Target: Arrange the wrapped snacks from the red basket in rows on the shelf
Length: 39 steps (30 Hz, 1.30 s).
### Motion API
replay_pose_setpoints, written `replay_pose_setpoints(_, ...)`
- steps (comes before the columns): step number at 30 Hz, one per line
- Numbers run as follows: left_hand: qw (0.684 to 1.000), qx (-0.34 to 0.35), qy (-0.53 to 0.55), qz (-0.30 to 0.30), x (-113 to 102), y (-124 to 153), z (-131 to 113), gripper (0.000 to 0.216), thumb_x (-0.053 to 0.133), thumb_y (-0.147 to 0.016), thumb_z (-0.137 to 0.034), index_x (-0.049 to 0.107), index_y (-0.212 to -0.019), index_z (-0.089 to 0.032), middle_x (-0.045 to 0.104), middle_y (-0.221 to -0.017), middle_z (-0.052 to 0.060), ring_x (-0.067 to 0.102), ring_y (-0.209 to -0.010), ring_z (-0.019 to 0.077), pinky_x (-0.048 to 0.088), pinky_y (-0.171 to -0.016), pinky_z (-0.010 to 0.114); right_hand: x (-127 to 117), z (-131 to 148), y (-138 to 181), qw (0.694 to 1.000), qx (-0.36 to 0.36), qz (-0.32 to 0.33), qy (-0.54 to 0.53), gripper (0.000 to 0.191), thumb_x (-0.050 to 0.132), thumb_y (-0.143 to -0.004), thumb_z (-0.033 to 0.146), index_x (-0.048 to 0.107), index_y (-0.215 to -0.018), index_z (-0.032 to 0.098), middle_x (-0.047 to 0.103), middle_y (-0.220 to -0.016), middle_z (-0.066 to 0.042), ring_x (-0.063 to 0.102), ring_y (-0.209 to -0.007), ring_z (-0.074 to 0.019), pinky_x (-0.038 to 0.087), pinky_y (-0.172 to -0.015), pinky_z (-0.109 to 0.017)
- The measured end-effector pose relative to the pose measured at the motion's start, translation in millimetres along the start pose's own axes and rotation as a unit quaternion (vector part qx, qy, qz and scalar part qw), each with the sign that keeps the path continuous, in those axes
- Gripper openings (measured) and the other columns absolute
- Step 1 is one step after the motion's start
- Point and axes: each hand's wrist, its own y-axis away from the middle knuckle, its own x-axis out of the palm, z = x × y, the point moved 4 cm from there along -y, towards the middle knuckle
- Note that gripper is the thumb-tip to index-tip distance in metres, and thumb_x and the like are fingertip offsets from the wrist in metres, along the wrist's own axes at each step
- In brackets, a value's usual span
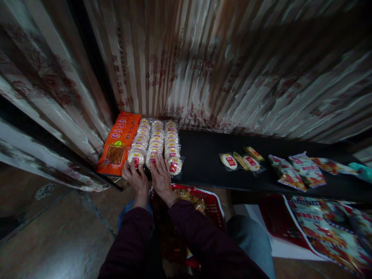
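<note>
Shelf (pixel 200 162): front edge near my palms, gap rightward.
Cracker rows (pixel 156 136): long axes front-to-back.
Left hand (pixel 136 181), right hand (pixel 161 179): half-curled on front ends, grip unclear.

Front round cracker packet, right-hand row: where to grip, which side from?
Probably pinch the round cracker packet by its right rim, coming from the right: no packet adjoins it there on the black shelf, while the right hand and middle row crowd its left.
</note>
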Motion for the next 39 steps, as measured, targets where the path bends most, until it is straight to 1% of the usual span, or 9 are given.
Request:
replay_pose_setpoints(4,1.0,-0.005,0.0,0.004,-1,2,-1,0.037,0.042,-0.093,-0.032,0.059,-0.12,-0.014,0.042,-0.137,0.02,0.034,-0.13,0.0315,0.026,-0.108,0.054,-16,-19,16,0.997,0.063,-0.031,0.008,0.051,0.041,-0.092,0.018,0.038,-0.143,0.022,0.027,-0.156,-0.009,0.008,-0.147,-0.0246,0.022,-0.115,-0.052)
replay_pose_setpoints(8,1.0,-0.007,0.002,-0.001,-3,4,-3,0.036,0.043,-0.092,-0.031,0.06,-0.12,-0.016,0.044,-0.136,0.019,0.035,-0.13,0.0314,0.026,-0.108,0.056,-30,-46,37,0.984,0.152,-0.087,0.028,0.048,0.04,-0.093,0.021,0.041,-0.141,0.015,0.019,-0.157,-0.015,0.009,-0.147,-0.028,0.027,-0.113,-0.052)
replay_pose_setpoints(13,0.999,-0.003,-0.041,-0.003,-8,7,-8,0.036,0.045,-0.091,-0.03,0.061,-0.119,-0.015,0.046,-0.135,0.018,0.036,-0.129,0.0318,0.028,-0.107,0.055,-36,-65,54,0.98,0.175,-0.087,0.034,0.049,0.04,-0.094,0.027,0.04,-0.141,0.013,0.014,-0.158,-0.016,0.01,-0.146,-0.029,0.029,-0.112,-0.052)
replay_pose_setpoints(23,0.997,0.032,-0.067,0.016,-9,15,-9,0.043,0.051,-0.084,-0.021,0.056,-0.125,-0.011,0.046,-0.135,0.02,0.038,-0.128,0.0316,0.03,-0.107,0.052,-34,-66,54,0.978,0.193,-0.056,0.048,0.047,0.04,-0.094,0.031,0.044,-0.138,0.014,0.032,-0.152,-0.015,0.023,-0.141,-0.0272,0.034,-0.108,-0.047)
replay_pose_setpoints(26,0.997,0.032,-0.073,0.016,-6,13,-7,0.04,0.049,-0.086,-0.022,0.057,-0.124,-0.012,0.048,-0.134,0.02,0.04,-0.125,0.031,0.033,-0.104,0.051,-35,-65,54,0.978,0.195,-0.048,0.06,0.047,0.042,-0.094,0.032,0.045,-0.137,0.015,0.038,-0.148,-0.015,0.029,-0.138,-0.0272,0.034,-0.106,-0.045)
replay_pose_setpoints(30,0.996,0.035,-0.078,0.009,-2,11,-5,0.038,0.051,-0.088,-0.027,0.059,-0.123,-0.016,0.05,-0.133,0.017,0.042,-0.124,0.0311,0.034,-0.103,0.051,-35,-62,54,0.979,0.187,-0.037,0.074,0.043,0.045,-0.093,0.033,0.049,-0.134,0.02,0.038,-0.148,-0.014,0.037,-0.132,-0.0271,0.035,-0.104,-0.042)
replay_pose_setpoints(32,0.997,0.026,-0.077,0.004,-2,11,-4,0.037,0.051,-0.088,-0.028,0.06,-0.122,-0.017,0.049,-0.134,0.016,0.041,-0.124,0.0315,0.033,-0.103,0.052,-35,-60,53,0.979,0.188,-0.036,0.072,0.041,0.047,-0.093,0.034,0.051,-0.132,0.023,0.039,-0.147,-0.013,0.04,-0.13,-0.0269,0.035,-0.103,-0.042)
replay_pose_setpoints(36,0.998,0.018,-0.065,0.009,-1,9,-6,0.034,0.052,-0.088,-0.028,0.061,-0.119,-0.017,0.048,-0.134,0.016,0.04,-0.125,0.0316,0.032,-0.104,0.053,-35,-59,48,0.974,0.211,-0.048,0.065,0.045,0.051,-0.09,0.039,0.051,-0.13,0.019,0.044,-0.143,-0.015,0.044,-0.125,-0.0274,0.036,-0.101,-0.042)
replay_pose_setpoints(39,0.998,0.02,-0.052,0.011,-1,8,-7,0.031,0.053,-0.087,-0.027,0.063,-0.115,-0.017,0.048,-0.133,0.017,0.039,-0.126,0.0314,0.03,-0.104,0.055,-34,-58,44,0.972,0.221,-0.062,0.058,0.045,0.052,-0.09,0.036,0.049,-0.131,0.017,0.047,-0.14,-0.015,0.047,-0.121,-0.0264,0.037,-0.1,-0.042)
